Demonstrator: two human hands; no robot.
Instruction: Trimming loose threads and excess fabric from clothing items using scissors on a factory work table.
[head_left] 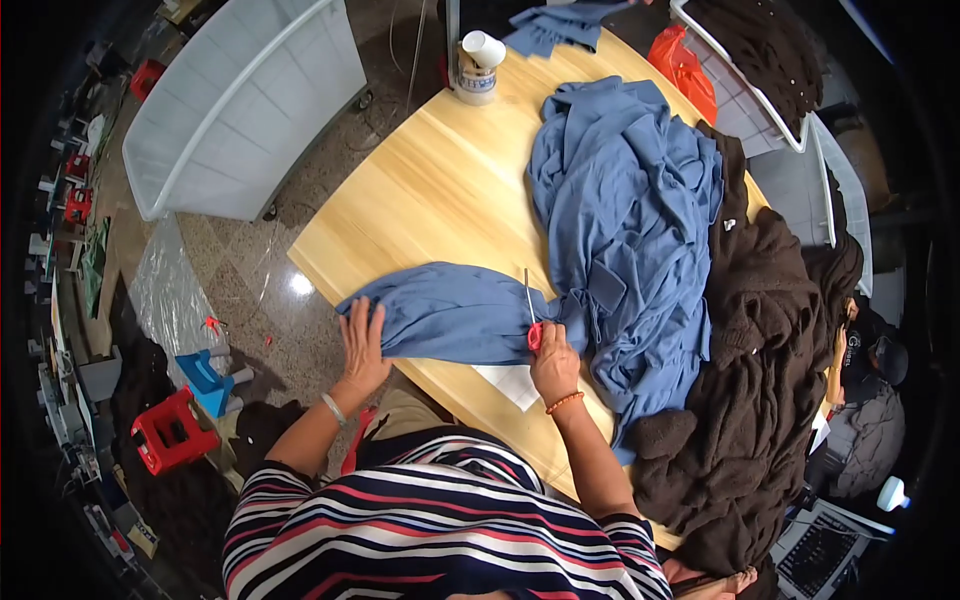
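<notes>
A blue garment (450,312) lies spread across the near part of the wooden table (420,190). My left hand (364,345) rests on its left end, fingers extended and spread. In my right hand (555,365) is a pair of scissors (534,325) with red handles, its metal blades pointing away from me over the garment's right end. The fingers close round the handles. Beside the right hand, a large heap of blue garments (630,220) touches the spread one. Under the garment's near edge, a piece of white paper (508,383) partly shows.
Dark brown knitted garments (755,370) pile along the table's right side. A white cup (484,48) tilts on a container (476,85) at the far edge. A red plastic bag (684,72) hangs there too. White bins (250,110) and a red stool (174,432) stand around the table.
</notes>
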